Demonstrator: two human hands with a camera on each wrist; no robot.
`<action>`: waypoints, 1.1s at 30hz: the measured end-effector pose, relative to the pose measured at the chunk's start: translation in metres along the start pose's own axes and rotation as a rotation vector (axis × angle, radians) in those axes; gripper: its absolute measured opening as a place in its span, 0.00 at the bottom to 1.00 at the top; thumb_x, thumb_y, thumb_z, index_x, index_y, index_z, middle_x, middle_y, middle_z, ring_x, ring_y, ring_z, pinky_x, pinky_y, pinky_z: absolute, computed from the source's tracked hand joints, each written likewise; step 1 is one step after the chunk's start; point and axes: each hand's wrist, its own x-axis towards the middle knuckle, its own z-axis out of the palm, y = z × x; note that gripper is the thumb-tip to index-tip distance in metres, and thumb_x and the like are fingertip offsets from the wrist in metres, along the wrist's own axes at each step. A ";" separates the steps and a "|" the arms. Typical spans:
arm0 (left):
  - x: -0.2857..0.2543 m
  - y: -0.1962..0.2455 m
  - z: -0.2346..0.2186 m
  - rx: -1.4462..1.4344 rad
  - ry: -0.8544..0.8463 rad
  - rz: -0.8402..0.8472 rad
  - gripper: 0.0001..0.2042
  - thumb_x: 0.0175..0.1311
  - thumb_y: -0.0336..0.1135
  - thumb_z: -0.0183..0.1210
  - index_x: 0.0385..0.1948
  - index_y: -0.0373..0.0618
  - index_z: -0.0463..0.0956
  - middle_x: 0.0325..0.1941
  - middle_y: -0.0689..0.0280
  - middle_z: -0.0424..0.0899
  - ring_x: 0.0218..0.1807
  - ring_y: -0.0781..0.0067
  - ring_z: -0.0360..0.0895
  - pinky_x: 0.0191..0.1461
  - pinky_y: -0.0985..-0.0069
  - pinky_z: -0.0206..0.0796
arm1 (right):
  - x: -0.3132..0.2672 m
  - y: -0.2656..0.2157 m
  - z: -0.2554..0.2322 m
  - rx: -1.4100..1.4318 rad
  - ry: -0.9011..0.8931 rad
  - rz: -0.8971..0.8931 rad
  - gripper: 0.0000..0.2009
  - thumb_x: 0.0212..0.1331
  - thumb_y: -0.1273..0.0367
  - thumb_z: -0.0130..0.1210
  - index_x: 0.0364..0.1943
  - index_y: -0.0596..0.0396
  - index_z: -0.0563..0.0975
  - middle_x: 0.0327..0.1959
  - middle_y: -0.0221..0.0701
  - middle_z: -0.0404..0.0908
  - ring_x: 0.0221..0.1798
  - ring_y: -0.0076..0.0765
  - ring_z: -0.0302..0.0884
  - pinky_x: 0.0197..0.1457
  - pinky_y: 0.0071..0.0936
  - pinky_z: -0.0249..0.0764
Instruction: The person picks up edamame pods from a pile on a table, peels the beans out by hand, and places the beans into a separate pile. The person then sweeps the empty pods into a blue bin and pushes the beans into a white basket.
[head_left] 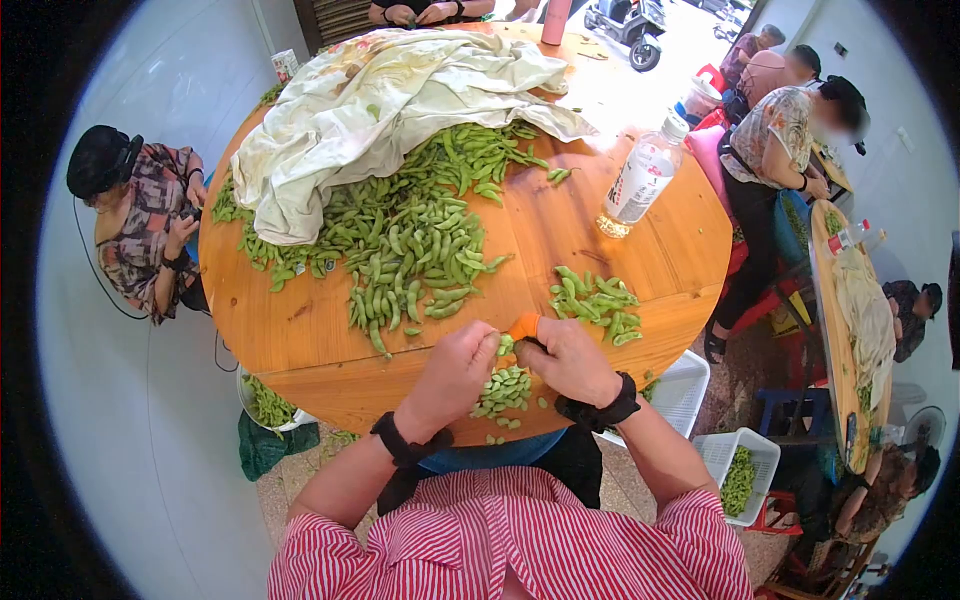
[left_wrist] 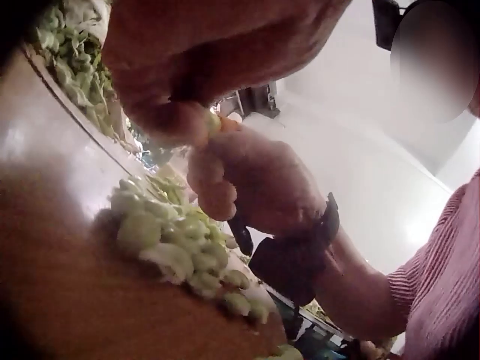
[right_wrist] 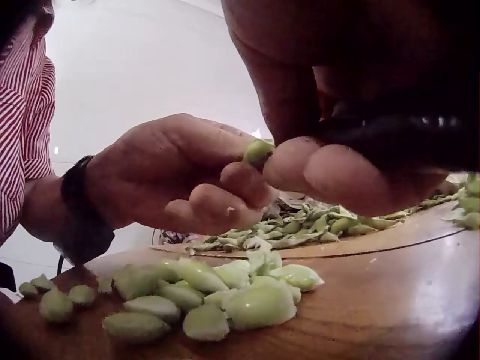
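Close over the near edge of the table, my left hand and right hand meet fingertip to fingertip. Between them they pinch a green soybean pod; its end peeks out in the right wrist view, the rest hidden by fingers. An orange cover wraps a digit of the right hand, and something black shows among its fingers. Right below both hands lies a small pile of shelled green beans. A large heap of unshelled pods spreads beyond the left hand.
A pale cloth covers the back of the heap. Several pods lie right of my hands, with a plastic bottle behind. White baskets stand on the floor at right. Other people sit or stand around.
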 end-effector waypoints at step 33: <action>0.003 0.002 0.007 -0.310 -0.053 -0.214 0.11 0.68 0.28 0.47 0.45 0.33 0.73 0.29 0.59 0.79 0.27 0.75 0.78 0.30 0.77 0.71 | 0.003 0.004 0.002 -0.186 0.002 -0.015 0.06 0.55 0.71 0.57 0.34 0.59 0.76 0.23 0.47 0.75 0.28 0.55 0.76 0.30 0.39 0.70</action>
